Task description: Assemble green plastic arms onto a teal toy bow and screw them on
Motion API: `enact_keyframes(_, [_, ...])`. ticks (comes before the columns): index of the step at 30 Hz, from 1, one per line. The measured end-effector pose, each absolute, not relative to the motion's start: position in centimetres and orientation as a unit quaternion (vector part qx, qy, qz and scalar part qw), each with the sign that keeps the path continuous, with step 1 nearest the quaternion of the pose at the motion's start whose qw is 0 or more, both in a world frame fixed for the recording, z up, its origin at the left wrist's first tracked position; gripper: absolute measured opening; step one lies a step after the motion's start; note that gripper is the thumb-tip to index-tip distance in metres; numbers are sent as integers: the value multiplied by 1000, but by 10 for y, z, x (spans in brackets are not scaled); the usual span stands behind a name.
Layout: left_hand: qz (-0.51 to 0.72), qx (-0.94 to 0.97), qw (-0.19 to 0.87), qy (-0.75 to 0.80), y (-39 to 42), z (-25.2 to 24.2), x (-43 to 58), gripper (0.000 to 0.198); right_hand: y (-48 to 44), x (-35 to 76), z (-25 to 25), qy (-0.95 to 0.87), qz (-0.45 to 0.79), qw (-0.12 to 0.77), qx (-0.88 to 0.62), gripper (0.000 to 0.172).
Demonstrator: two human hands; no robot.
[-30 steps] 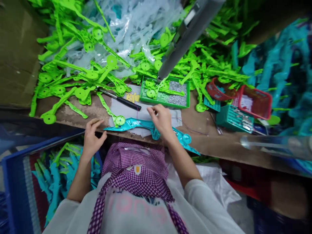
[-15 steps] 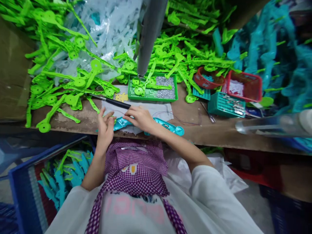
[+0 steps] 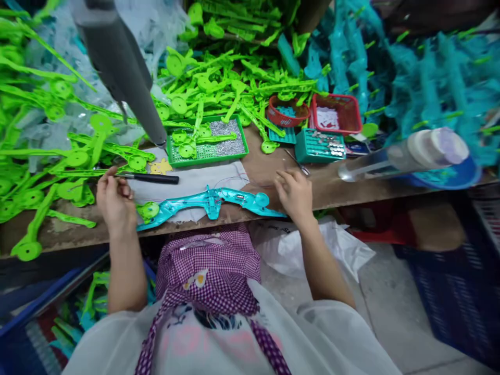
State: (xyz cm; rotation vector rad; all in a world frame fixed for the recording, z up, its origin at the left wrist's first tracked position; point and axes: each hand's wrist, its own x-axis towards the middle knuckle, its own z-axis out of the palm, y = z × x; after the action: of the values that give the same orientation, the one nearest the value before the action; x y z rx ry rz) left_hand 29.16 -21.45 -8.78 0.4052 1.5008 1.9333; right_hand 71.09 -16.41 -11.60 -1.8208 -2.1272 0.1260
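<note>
A translucent blue bow-shaped plastic part (image 3: pixel 177 205) lies along the table's front edge, its hollow inner side up. A green disc-ended piece (image 3: pixel 148 210) sits at its left end. My left hand (image 3: pixel 117 203) is beside that end, fingers loosely bent and apart, close to a black-handled tool (image 3: pixel 154 178). Past the bow part's right tip hovers my right hand (image 3: pixel 296 197), with fingers half bent and spread. A thin dark thread (image 3: pixel 255 182) runs near it; whether my fingers touch it I cannot tell. A pale cloth (image 3: pixel 230 174) lies behind the bow part.
A green tray (image 3: pixel 208 160) holds small metal bits and green arms. Red baskets (image 3: pixel 357 112) and a teal box (image 3: pixel 312 148) stand right of it. A grey power-driver-like tool (image 3: pixel 136 94) hangs overhead. Green parts (image 3: pixel 78 156) pile up at left; a clear bottle (image 3: pixel 390 156) stands at right.
My hands have moved apart: the left toward the left end of the bow part, the right off its middle to beyond its right tip. The view has swung to the right.
</note>
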Motion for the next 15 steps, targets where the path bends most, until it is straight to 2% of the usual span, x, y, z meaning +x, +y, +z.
enact_keyframes(4, [687,212,344,604,-225,-93,286,10,-163,737,-129,-777,45,85,-622,31])
enact_keyframes(9, [662,284,320,616,-230,-90,270,30,-153,729,-130,-794,-1,8,-608,33])
enact_keyframes(12, [627,300,295,656,-234,-92,256,38,-146,725,-127,-813,-2,-10,-583,33])
enact_keyframes(15, [617,300,245,685,-239,-96,240,37,-136,719,-122,-851,32,-8,-524,33])
